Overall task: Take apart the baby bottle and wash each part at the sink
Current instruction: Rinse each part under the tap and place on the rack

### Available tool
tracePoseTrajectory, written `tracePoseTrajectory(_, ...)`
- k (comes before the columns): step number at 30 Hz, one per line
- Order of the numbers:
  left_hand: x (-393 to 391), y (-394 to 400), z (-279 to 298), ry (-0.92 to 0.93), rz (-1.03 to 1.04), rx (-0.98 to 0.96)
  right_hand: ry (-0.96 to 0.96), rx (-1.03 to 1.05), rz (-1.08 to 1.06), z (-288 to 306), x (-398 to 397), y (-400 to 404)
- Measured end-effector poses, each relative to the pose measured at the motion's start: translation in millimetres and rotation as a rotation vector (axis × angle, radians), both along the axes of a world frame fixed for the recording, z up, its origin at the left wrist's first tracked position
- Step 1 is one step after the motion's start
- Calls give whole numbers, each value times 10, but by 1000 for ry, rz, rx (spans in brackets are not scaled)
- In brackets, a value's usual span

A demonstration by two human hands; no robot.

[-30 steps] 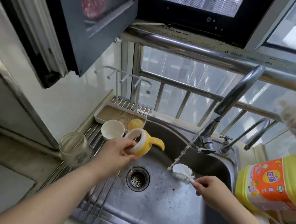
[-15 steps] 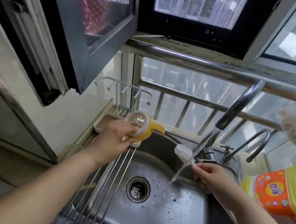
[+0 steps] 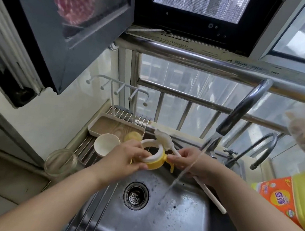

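We hold the yellow collar ring (image 3: pixel 153 157) over the steel sink (image 3: pixel 183 222), left hand (image 3: pixel 124 157) clamped on it, right hand (image 3: pixel 190 160) gripping the brush (image 3: pixel 164 140). Tap (image 3: pixel 242 108) running. Right edge blurred. Brush head has moved from the stream to the ring's rim.

Collar (image 3: pixel 153 158): yellow ring with white rim and side handles, held tilted above the sink (image 3: pixel 183 222). Brush (image 3: pixel 164 142): white, head raised at the collar's rim. Glass bottle (image 3: pixel 60 162): upright on the rack, left. White cap (image 3: pixel 106 144): mouth up, beside the bottle
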State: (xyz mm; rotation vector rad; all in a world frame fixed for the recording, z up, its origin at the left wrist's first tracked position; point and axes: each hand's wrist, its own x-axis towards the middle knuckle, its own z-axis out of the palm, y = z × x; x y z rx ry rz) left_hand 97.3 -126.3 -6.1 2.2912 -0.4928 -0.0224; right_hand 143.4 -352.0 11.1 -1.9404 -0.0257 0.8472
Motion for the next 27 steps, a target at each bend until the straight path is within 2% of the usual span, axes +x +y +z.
tracePoseTrajectory(3, 20, 6, -6, 1, 52, -78, -42, -2, 46, 16, 49, 2)
tracePoseTrajectory(5, 50, 29, 23, 48, 165, -194, -79, 7, 58, 77, 107, 10)
tracePoseTrajectory(9, 160, 113, 148, 307, 388, -574, -158, 36, 60, 249, 250, 45)
tracePoseTrajectory(10, 199, 137, 179, 378, 435, -620, -165, 53, 42, 276, 280, 61)
tracePoseTrajectory(12, 261, 193, 231, 480, 495, -607, -201, 92, 22, 304, 314, 98)
tracePoseTrajectory(15, 310, 287, 310, 562, 447, -639, -261, 90, 15, 346, 334, 159)
tracePoseTrajectory(18, 358, 345, 418, 562, 419, -669, -277, 128, 37, 406, 384, 213)
tracePoseTrajectory(27, 615, 394, 467, 340, 609, -841, -281, 191, 58, 368, 654, 393)
